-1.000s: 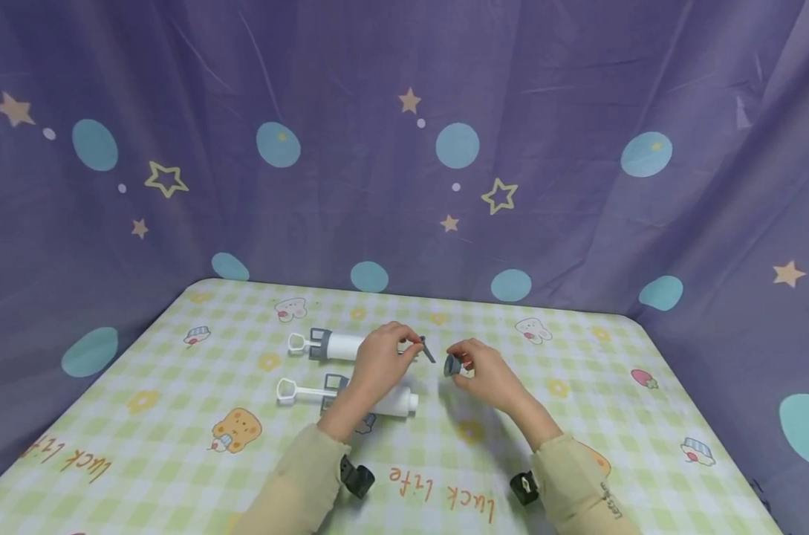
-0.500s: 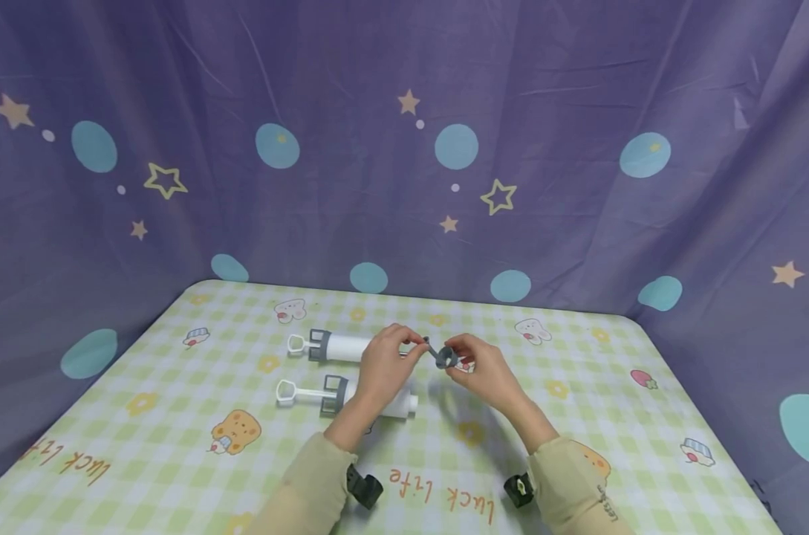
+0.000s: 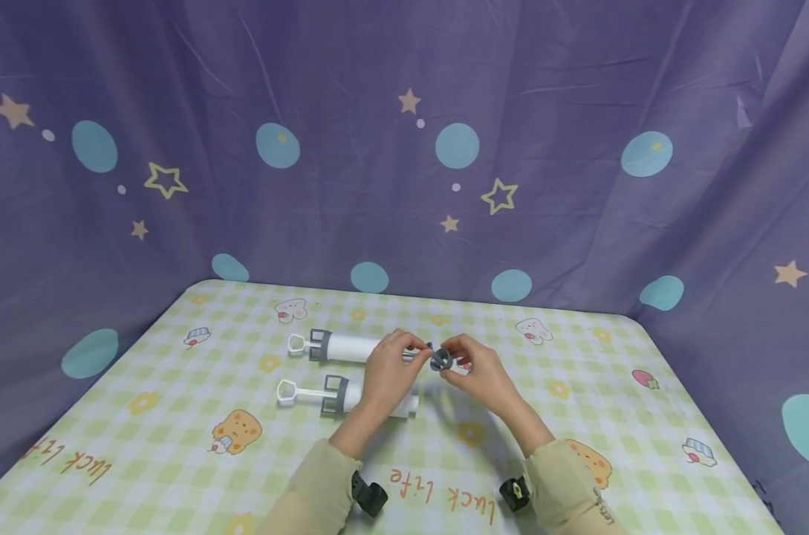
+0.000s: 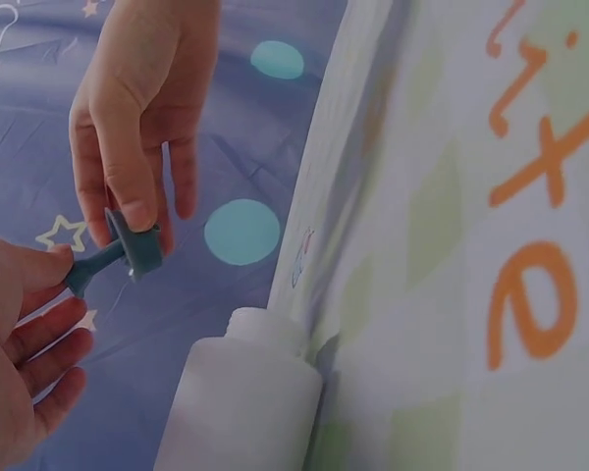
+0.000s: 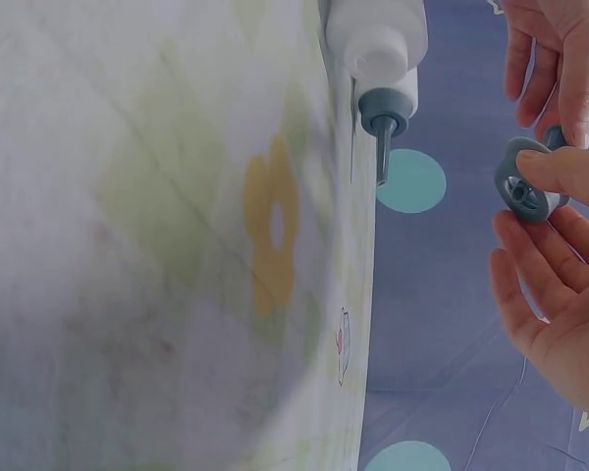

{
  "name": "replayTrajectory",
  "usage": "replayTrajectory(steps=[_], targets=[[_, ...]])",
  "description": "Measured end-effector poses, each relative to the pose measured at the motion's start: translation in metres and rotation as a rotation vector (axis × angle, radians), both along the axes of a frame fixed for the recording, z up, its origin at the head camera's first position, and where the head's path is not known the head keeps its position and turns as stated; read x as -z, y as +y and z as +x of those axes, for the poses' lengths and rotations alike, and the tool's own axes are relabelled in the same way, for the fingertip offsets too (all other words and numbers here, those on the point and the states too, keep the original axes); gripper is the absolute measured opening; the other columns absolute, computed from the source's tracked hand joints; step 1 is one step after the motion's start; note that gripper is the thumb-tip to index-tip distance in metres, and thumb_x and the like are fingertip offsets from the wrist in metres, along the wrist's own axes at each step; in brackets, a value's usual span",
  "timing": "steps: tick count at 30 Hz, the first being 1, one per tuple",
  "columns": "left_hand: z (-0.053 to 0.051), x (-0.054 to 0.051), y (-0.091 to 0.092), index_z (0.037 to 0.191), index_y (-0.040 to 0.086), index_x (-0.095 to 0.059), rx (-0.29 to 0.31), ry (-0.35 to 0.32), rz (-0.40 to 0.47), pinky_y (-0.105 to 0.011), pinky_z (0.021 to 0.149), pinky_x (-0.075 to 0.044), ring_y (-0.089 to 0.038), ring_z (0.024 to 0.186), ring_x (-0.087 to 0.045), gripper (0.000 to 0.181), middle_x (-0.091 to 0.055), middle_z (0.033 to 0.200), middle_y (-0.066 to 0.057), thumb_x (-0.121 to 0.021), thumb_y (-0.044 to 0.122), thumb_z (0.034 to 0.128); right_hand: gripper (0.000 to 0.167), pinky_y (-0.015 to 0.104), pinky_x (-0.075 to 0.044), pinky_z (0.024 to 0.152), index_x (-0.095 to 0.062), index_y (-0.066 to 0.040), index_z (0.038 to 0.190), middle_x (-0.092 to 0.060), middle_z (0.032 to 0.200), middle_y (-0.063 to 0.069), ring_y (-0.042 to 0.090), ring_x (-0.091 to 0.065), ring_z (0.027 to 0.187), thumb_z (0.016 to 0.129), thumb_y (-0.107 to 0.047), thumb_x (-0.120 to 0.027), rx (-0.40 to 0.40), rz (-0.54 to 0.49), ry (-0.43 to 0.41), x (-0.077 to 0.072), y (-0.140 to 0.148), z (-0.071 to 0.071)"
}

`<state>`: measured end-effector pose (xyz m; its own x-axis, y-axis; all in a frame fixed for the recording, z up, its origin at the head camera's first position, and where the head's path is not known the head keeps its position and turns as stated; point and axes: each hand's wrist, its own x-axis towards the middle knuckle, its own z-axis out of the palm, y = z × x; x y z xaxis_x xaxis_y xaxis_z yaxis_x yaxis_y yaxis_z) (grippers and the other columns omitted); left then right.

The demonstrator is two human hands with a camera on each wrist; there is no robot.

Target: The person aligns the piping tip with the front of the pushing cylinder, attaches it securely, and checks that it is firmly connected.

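Note:
Above the table, my left hand [image 3: 389, 375] pinches the end of a narrow grey nozzle [image 4: 100, 263] between thumb and fingertips. My right hand [image 3: 481, 375] pinches a grey ring-shaped cap [image 3: 442, 360] by its rim. In the left wrist view the nozzle's far end meets the cap; how deep it sits inside cannot be told. Just left of the hands lie two white syringe-like tubes with grey collars and white pull handles. The near tube [image 3: 353, 396] ends in a bare white neck, partly behind my left hand. The far tube [image 3: 345, 347] bears a grey nozzle tip [image 5: 385, 113].
A green-checked tablecloth [image 3: 177, 401] with cartoon prints covers the table. Behind it hangs a purple curtain [image 3: 351, 186] with stars and dots. A black wrist camera [image 3: 369, 496] is strapped at my left cuff, another [image 3: 515, 493] at my right.
The hands have come together, bringing the nozzle from apart to against the cap. The cap has turned and moved slightly left. Both tubes lie where they were.

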<state>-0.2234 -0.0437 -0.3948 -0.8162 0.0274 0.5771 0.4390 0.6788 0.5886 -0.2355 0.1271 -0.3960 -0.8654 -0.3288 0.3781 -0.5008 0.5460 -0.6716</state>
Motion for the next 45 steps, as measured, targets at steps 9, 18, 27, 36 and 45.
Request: replayTrajectory(steps=[9, 18, 27, 36, 45], targets=[[0.005, 0.004, 0.006, 0.081, 0.015, -0.066, 0.026, -0.025, 0.004, -0.029, 0.071, -0.048, -0.016, 0.081, -0.06, 0.013, -0.062, 0.084, 0.004, -0.071, 0.027, 0.078, 0.036, 0.037, -0.051, 0.075, -0.059, -0.009, 0.107, -0.065, 0.098, 0.005, 0.018, -0.061, 0.088, 0.074, -0.007, -0.074, -0.007, -0.009, 0.005, 0.001, 0.0, 0.0], [0.005, 0.007, 0.01, 0.082, 0.016, -0.067, 0.033, -0.028, -0.019, -0.027, 0.069, -0.048, -0.013, 0.08, -0.06, 0.013, -0.063, 0.084, 0.004, -0.07, 0.028, 0.0784, 0.034, 0.032, -0.051, 0.078, -0.06, -0.008, 0.107, -0.066, 0.102, 0.004, 0.018, -0.062, 0.091, 0.075, -0.009, -0.073, -0.026, -0.011, 0.031, 0.003, 0.001, -0.002], [0.003, 0.009, 0.012, 0.082, 0.018, -0.068, 0.05, -0.032, -0.09, -0.027, 0.073, -0.047, -0.011, 0.082, -0.058, 0.009, -0.064, 0.085, 0.006, -0.068, 0.027, 0.0798, 0.036, 0.031, -0.051, 0.077, -0.059, -0.009, 0.109, -0.066, 0.102, 0.004, 0.018, -0.063, 0.09, 0.077, -0.012, -0.073, -0.028, -0.021, 0.03, 0.005, 0.003, 0.0], [0.005, 0.008, 0.009, 0.086, 0.016, -0.069, 0.082, -0.054, -0.137, -0.028, 0.075, -0.049, -0.013, 0.085, -0.06, 0.009, -0.065, 0.089, 0.004, -0.065, 0.024, 0.0832, 0.04, 0.031, -0.051, 0.079, -0.059, -0.005, 0.114, -0.066, 0.102, 0.005, 0.018, -0.062, 0.092, 0.076, -0.011, -0.072, -0.021, -0.025, 0.019, 0.005, 0.003, 0.001], [0.004, 0.007, -0.01, 0.088, 0.018, -0.068, 0.122, -0.119, -0.22, -0.028, 0.069, -0.048, -0.015, 0.081, -0.06, 0.01, -0.063, 0.086, 0.005, -0.064, 0.026, 0.0848, 0.039, 0.035, -0.05, 0.079, -0.06, -0.008, 0.113, -0.066, 0.101, 0.003, 0.017, -0.061, 0.091, 0.077, -0.011, -0.073, -0.024, -0.012, -0.01, 0.009, 0.008, 0.002]])
